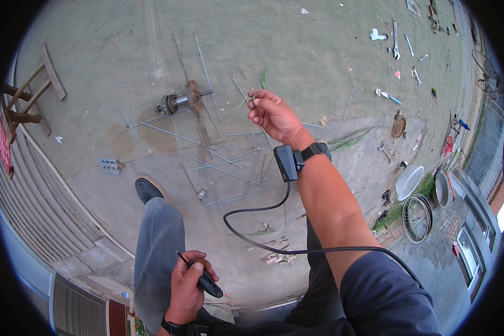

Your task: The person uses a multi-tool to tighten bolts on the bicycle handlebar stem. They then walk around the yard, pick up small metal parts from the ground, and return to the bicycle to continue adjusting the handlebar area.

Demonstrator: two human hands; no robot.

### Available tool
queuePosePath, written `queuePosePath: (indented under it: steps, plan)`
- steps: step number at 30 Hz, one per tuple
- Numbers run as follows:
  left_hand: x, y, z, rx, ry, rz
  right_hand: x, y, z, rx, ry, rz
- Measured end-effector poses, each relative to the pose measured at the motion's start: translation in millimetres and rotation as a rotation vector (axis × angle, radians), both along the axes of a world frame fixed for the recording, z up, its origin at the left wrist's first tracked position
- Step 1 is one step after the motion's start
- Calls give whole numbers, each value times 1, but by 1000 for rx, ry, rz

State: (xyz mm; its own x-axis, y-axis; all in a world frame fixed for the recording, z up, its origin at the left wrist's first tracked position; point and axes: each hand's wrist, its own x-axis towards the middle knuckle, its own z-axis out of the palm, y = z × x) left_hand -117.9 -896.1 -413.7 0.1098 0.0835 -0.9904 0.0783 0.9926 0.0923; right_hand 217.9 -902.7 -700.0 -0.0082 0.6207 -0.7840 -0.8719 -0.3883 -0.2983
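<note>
Here, right hand (274, 115) pinches one spoke (242, 92); left hand (186, 285) grips one black-handled tool (207, 284).

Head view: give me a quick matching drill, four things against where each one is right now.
Things:
1. right hand
2. left hand
3. bicycle wheel
4. wooden stool

Places:
A. far left, on the concrete
B. raised, pinching a small thin part
C. lower right, by the grass edge
D. low by the leg, gripping a dark-handled tool

Pairs: 1-B, 2-D, 3-C, 4-A
</note>
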Motion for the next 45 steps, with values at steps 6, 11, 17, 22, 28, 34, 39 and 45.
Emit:
queuePosePath:
  steps: [6,11,17,22,28,34,39,45]
  plan:
    - [-2,4,1,-23,-2,7,6,5,-10,-15,-29,73]
    - [-3,9,1,-20,7,-5,5,14,-29,-67,-256,207]
    - [-6,11,1,-13,19,-5,-5,45,-56,-139,-787,533]
    - [-11,13,0,-10,-8,51,-12,65,-69,-171,-965,589]
    - [-13,14,0,14,7,34,-20,72,-78,-165,-1482,841]
    - [-19,14,0,5,-13,68,-19,74,-77,-173,-1589,1038]
    - [-19,14,1,10,0,49,-19,78,-77,-212,-1612,1093]
    - [-14,16,2,15,27,34,-16,73,-77,-167,-1218,765]
